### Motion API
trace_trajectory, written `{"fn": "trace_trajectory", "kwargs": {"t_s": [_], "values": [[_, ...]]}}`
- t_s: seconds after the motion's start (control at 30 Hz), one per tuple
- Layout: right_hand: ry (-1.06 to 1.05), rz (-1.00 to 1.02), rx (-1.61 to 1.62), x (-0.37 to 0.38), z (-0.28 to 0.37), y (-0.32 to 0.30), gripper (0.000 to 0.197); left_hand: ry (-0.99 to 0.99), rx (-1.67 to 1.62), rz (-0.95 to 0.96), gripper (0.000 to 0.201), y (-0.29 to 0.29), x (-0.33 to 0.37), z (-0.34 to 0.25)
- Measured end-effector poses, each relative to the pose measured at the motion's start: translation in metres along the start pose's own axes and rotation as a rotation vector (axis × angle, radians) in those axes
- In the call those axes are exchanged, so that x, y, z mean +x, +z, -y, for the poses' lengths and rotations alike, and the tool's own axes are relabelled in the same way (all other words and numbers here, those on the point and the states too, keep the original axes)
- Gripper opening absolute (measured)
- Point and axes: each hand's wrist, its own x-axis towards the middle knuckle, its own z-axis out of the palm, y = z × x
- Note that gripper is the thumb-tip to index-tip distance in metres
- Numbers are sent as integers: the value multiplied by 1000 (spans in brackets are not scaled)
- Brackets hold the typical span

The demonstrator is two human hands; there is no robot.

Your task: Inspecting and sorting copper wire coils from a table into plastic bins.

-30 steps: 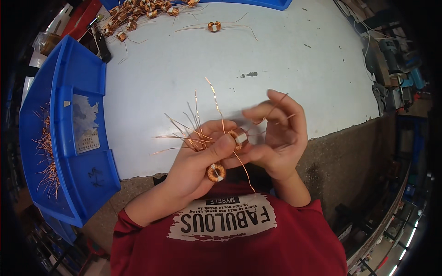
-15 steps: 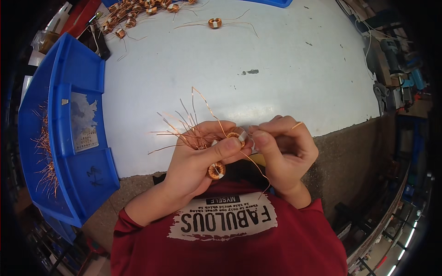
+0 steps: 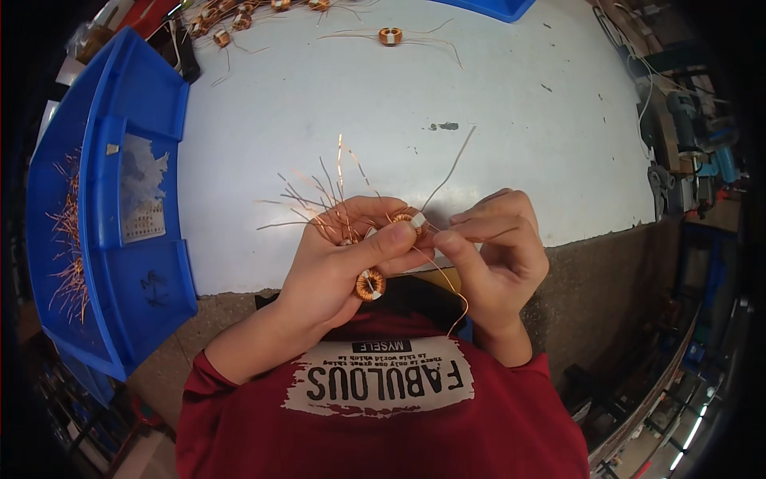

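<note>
- Bin, blue plastic, far left; a heap of copper wire offcuts inside.
- Wound coils, several, copper with white parts, grouped at the table's upper left.
- Copper leads, many, fanned up and leftward out of the left hand.
- Left hand, curled; thumb pressing the upper coil against the fingers.
- Lower coil, ring-shaped, at the left palm's lower edge, below the thumb.
- Single coil, lying apart on the table, leads spread both ways.
- Upper coil, in the left hand's grip, between the two hands; one lead rising, another curving down toward the red shirt.
- Right hand, fingers bent, thumb and forefinger close together just beside the upper coil; cannot tell whether they pinch a lead.
- Table, white, with dark marks.
</note>
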Motion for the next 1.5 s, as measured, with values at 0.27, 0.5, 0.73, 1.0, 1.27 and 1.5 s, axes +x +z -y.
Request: {"fn": "trace_trajectory", "kwargs": {"t_s": [0.27,0.5,0.73,1.0,1.27,1.5], "values": [[167,50,100,-1,0,6,13,-63,150,27,18,-11,-8,-8],[351,37,239,-15,-11,3,21,-107,206,-1,17,-12,-8,-10],[281,90,524,-27,-11,24,80,-202,85,50,20,-11,-16,-15],[273,177,675,-11,-8,36,107,-74,220,91,24,-16,-13,-9],[267,37,1089,-24,-39,33,90,-98,116,59,18,-6,-9,-3],[465,-81,870,-23,-15,27,56,32,344,53,15,6,-4,2]]}}
